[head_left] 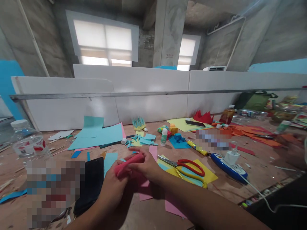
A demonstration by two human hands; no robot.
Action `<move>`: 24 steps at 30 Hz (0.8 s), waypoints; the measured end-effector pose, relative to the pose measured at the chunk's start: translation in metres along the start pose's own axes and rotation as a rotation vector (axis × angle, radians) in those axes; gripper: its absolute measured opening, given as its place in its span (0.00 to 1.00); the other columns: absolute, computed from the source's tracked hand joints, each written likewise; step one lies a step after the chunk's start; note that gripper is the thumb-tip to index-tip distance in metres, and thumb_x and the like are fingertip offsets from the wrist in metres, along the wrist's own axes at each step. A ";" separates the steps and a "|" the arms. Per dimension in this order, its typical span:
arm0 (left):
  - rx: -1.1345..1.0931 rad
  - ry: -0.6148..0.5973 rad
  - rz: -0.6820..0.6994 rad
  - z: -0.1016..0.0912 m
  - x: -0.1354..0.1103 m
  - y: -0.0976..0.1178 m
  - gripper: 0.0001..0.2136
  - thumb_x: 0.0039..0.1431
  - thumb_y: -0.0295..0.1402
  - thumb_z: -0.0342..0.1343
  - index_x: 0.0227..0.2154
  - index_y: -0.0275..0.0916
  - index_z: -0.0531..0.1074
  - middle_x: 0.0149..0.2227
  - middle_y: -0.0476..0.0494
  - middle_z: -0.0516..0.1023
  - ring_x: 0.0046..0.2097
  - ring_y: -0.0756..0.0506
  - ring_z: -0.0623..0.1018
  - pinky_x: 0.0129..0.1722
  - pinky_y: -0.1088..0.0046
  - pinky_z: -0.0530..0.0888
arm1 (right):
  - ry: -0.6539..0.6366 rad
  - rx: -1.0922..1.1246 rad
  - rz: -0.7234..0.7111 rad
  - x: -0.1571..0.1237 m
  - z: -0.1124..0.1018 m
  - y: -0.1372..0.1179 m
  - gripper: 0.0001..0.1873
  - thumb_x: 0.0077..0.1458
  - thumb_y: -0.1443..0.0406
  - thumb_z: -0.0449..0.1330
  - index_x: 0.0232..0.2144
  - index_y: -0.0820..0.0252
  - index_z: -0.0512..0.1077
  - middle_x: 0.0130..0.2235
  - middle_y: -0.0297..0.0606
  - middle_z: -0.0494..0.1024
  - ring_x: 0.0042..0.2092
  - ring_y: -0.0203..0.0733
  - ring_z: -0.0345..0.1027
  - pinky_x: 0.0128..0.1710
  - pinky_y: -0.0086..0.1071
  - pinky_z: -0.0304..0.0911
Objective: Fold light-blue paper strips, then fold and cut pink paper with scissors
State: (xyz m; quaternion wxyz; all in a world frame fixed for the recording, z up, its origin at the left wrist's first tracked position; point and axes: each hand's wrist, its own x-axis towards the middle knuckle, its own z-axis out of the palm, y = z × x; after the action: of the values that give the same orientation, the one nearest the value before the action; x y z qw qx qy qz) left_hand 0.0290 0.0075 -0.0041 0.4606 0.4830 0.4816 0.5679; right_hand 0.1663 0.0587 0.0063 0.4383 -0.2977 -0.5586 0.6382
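Note:
Both my hands meet low in the middle of the table over a piece of pink paper [129, 162]. My left hand [112, 188] grips the paper's lower end with closed fingers. My right hand [146, 167] pinches its upper end, thumb and fingers pressed on the fold. More pink paper [171, 207] lies flat under my right forearm. Red-handled scissors [189, 166] lie on a yellow sheet [208, 175] just right of my right hand. A black phone [92, 183] lies left of my left hand.
A water bottle [26, 140] stands at far left. Teal sheets [100, 135], small folded paper pieces [139, 123], a glue stick [164, 136], a blue stapler-like tool [227, 166] and orange paper [254, 134] litter the table. White boards [148, 95] wall off the back. Another person's arm [292, 153] shows at right.

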 end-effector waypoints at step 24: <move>0.115 -0.128 0.102 -0.001 -0.005 -0.005 0.13 0.57 0.42 0.59 0.33 0.37 0.80 0.33 0.41 0.81 0.35 0.42 0.77 0.37 0.68 0.74 | -0.015 0.263 0.119 -0.003 0.010 -0.007 0.22 0.38 0.57 0.75 0.35 0.65 0.81 0.34 0.44 0.82 0.35 0.43 0.75 0.37 0.34 0.67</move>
State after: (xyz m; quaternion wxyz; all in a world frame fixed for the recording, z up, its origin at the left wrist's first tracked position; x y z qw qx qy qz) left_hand 0.0291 0.0030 -0.0096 0.4326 0.5677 0.4578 0.5300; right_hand 0.1610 0.0512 0.0144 0.4308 -0.2655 -0.4549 0.7328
